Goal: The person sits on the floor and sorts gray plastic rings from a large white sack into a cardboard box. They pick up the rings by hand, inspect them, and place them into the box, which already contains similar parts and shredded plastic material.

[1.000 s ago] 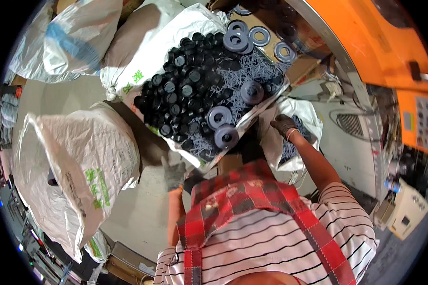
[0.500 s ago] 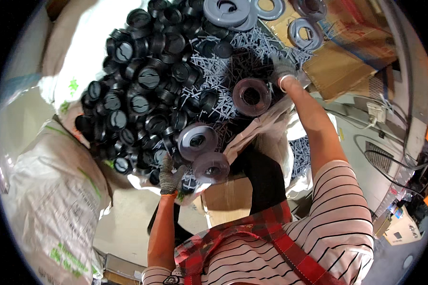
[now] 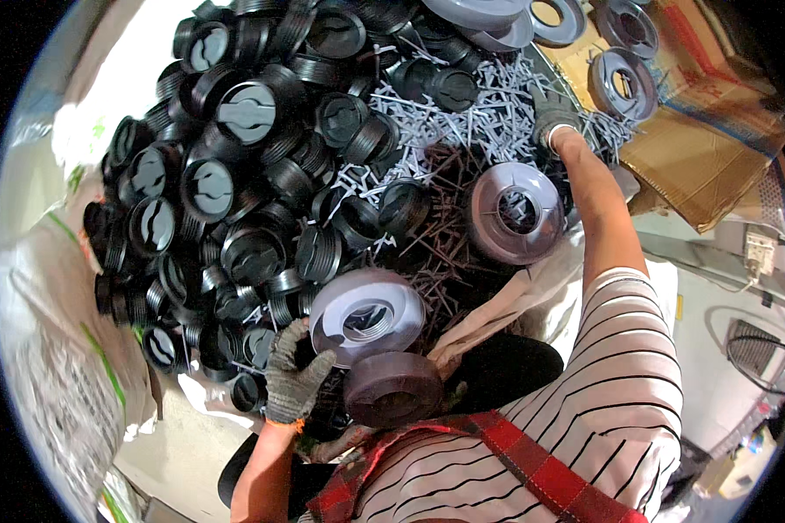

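My left hand (image 3: 295,376), in a grey knitted glove, is at the near edge of the heap with thumb and fingers apart. It lies beside a grey flanged ring (image 3: 333,324) and several black threaded caps (image 3: 248,112). A darker, brownish round ring (image 3: 394,389) sits just right of it, near my body. My right arm reaches far right, where my gloved right hand (image 3: 556,115) rests among loose thin grey plastic pegs (image 3: 440,131). Its fingers look stretched out; their tips blend into the pegs. Another grey flanged ring (image 3: 488,213) lies below that hand.
Darker brown pegs (image 3: 449,235) lie between the rings. More grey rings (image 3: 624,84) rest on cardboard (image 3: 702,144) at the far right. A white woven sack (image 3: 48,349) stands at left. A cable (image 3: 715,336) hangs at right.
The view has shifted, and the heap appears closer and larger. My left hand stays by the near rings, its thumb spread. My right hand remains at the pegs on the far right.
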A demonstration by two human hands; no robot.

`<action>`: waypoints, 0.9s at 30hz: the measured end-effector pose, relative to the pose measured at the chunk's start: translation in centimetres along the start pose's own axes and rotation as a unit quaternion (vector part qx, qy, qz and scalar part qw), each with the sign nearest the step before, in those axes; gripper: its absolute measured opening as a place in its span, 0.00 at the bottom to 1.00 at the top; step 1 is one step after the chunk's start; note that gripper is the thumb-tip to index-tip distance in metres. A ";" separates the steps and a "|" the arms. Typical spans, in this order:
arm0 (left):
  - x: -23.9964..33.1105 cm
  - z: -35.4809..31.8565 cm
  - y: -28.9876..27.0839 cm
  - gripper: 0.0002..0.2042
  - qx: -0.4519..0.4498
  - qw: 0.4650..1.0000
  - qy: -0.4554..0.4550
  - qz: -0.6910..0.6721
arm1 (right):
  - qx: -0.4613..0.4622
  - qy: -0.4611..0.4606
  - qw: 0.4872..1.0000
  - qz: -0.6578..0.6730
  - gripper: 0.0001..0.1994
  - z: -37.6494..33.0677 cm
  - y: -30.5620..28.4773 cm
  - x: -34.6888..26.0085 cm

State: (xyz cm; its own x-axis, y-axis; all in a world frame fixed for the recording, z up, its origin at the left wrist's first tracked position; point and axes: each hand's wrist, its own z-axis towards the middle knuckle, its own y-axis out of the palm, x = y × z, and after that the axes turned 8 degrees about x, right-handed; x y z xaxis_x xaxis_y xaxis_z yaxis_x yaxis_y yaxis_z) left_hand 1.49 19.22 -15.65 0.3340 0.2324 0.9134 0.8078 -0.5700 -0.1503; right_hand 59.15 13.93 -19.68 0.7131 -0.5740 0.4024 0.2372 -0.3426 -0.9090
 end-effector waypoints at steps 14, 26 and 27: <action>-0.7 -1.1 -0.5 0.09 0.124 0.956 -0.154 -0.217 | 0.045 0.025 0.995 0.087 0.29 -1.1 1.3 0.2; 6.8 0.1 -4.1 0.19 0.420 0.898 -0.031 -0.130 | 0.104 0.052 0.980 0.161 0.34 0.4 3.9 1.3; 6.0 -1.0 -3.2 0.22 0.385 0.921 0.027 -0.050 | 0.067 0.076 0.982 0.161 0.35 -0.2 1.7 0.3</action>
State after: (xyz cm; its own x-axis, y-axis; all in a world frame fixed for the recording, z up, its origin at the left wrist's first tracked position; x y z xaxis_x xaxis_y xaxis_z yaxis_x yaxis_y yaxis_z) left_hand 0.44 21.66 -9.37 0.2313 0.2025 0.9516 0.9453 0.1847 -0.2690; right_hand 59.61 13.01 -21.05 0.6615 -0.7439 0.0949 0.1080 -0.0307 -0.9937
